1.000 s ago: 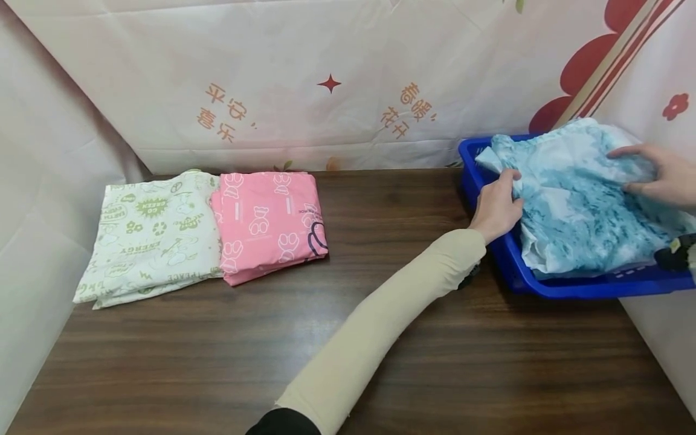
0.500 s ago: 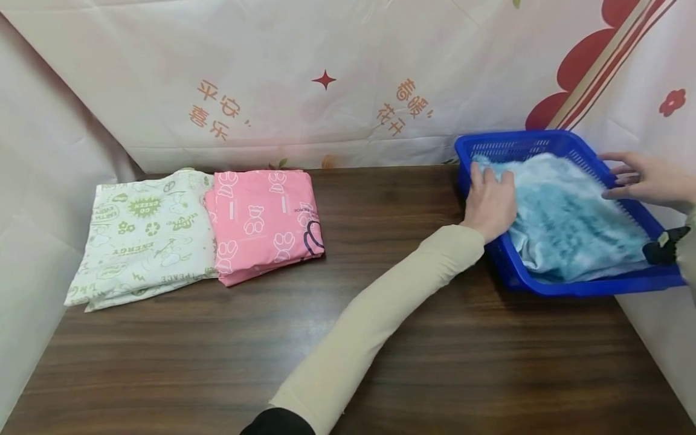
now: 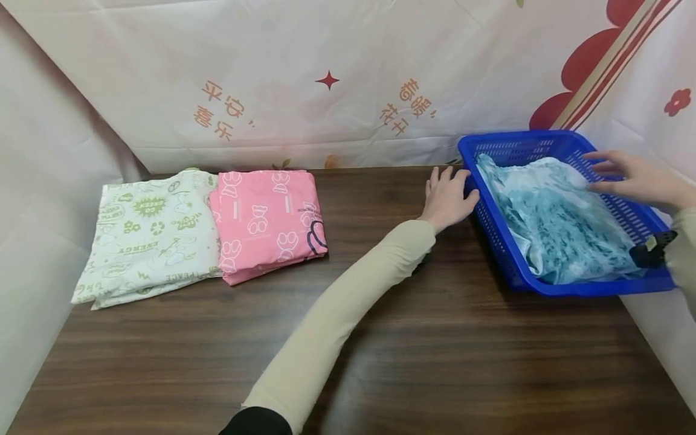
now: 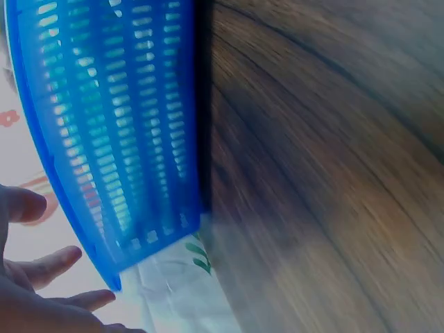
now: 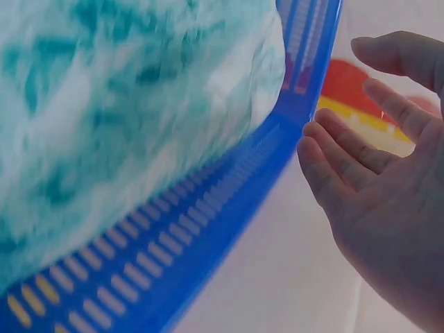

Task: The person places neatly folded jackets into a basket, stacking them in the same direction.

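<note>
A crumpled teal-and-white cloth [image 3: 565,223] lies inside a blue slotted plastic basket [image 3: 505,241] at the right of the table. My left hand [image 3: 448,198] is just outside the basket's left wall, its fingers spread and nothing held. In the left wrist view the fingers [image 4: 48,267] show beside the basket's rim. Over by the right rim is my right hand [image 3: 636,176], fingers loosely extended and holding nothing. From the right wrist the palm [image 5: 395,208] faces the basket, with the fingertips close to its edge; whether they touch it I cannot tell.
At the left of the wooden table [image 3: 380,350] lie a folded white-and-green printed cloth [image 3: 152,235] and a folded pink cloth [image 3: 272,223], side by side. A printed curtain [image 3: 326,121] hangs along the back edge. The basket's front right corner overhangs the table.
The teal-and-white cloth has dropped lower into the basket, out of both hands. My left hand has moved left, out past the basket wall. The right hand has drawn off the cloth to the rim.
</note>
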### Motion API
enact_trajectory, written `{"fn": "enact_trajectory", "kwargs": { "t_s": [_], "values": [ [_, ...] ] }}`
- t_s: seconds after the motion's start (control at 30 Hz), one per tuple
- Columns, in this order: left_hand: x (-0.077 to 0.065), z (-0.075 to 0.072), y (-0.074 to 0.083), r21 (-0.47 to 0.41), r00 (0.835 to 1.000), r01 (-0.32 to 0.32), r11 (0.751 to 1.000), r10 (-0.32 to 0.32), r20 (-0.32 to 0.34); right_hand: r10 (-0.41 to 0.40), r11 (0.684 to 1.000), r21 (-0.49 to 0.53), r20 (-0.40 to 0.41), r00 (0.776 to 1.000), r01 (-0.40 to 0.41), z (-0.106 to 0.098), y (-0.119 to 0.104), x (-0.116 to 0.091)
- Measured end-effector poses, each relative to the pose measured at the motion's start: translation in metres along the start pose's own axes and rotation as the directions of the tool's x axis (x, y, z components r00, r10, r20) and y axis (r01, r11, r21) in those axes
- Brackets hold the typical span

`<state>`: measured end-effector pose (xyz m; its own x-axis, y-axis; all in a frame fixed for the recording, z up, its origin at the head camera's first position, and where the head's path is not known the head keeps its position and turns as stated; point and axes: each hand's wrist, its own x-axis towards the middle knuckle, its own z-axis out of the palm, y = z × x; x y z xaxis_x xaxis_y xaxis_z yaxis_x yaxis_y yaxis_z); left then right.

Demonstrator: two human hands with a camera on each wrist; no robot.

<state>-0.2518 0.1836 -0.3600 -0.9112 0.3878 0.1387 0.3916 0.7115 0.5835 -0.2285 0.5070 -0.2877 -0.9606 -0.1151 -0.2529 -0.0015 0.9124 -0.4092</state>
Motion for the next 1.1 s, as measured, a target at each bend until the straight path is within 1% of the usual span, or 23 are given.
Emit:
{"fn": "enact_trajectory", "kwargs": {
  "t_s": [0.1, 0.23, 0.3, 0.4, 0.57, 0.7, 0.77, 0.93, 1.03, 1.1],
  "values": [
    [-0.002, -0.005, -0.012, -0.049, 1.000, -0.009, 0.999, 0.009, 0.004, -0.059, 0.998, 0.006, 0.017, 0.998, 0.059, 0.005, -0.013, 0.005],
    [-0.005, -0.010, -0.029, -0.072, 0.999, -0.040, 0.997, 0.040, 0.010, -0.141, 0.990, 0.012, 0.025, 0.990, 0.141, 0.011, -0.027, 0.011],
    [-0.006, -0.012, -0.036, -0.082, 0.999, -0.047, 0.996, 0.048, 0.012, -0.169, 0.986, 0.016, 0.022, 0.985, 0.169, 0.014, -0.033, 0.013],
    [-0.008, -0.016, -0.045, -0.101, 0.999, -0.043, 0.994, 0.045, 0.014, -0.219, 0.974, 0.059, 0.022, 0.976, 0.217, 0.019, -0.041, 0.016],
    [-0.011, -0.025, -0.059, -0.150, 0.999, -0.032, 0.988, 0.034, 0.012, -0.273, 0.952, 0.145, 0.011, 0.962, 0.269, 0.027, -0.057, 0.021],
    [-0.012, -0.034, -0.068, -0.170, 0.999, -0.042, 0.985, 0.044, 0.009, -0.289, 0.945, 0.162, 0.014, 0.957, 0.283, 0.032, -0.073, 0.022],
    [-0.013, -0.040, -0.073, -0.173, 0.999, -0.044, 0.984, 0.047, 0.010, -0.295, 0.945, 0.154, 0.016, 0.956, 0.289, 0.033, -0.082, 0.023],
    [-0.016, -0.054, -0.088, -0.187, 0.999, -0.033, 0.982, 0.037, 0.018, -0.280, 0.955, 0.110, 0.023, 0.960, 0.276, 0.036, -0.100, 0.027],
    [-0.019, -0.061, -0.096, -0.175, 0.999, -0.028, 0.984, 0.033, 0.024, -0.260, 0.962, 0.094, 0.035, 0.965, 0.256, 0.037, -0.108, 0.030],
    [-0.021, -0.066, -0.101, -0.147, 0.999, -0.027, 0.989, 0.032, 0.030, -0.254, 0.964, 0.089, 0.043, 0.966, 0.249, 0.039, -0.113, 0.032]
  ]
}}
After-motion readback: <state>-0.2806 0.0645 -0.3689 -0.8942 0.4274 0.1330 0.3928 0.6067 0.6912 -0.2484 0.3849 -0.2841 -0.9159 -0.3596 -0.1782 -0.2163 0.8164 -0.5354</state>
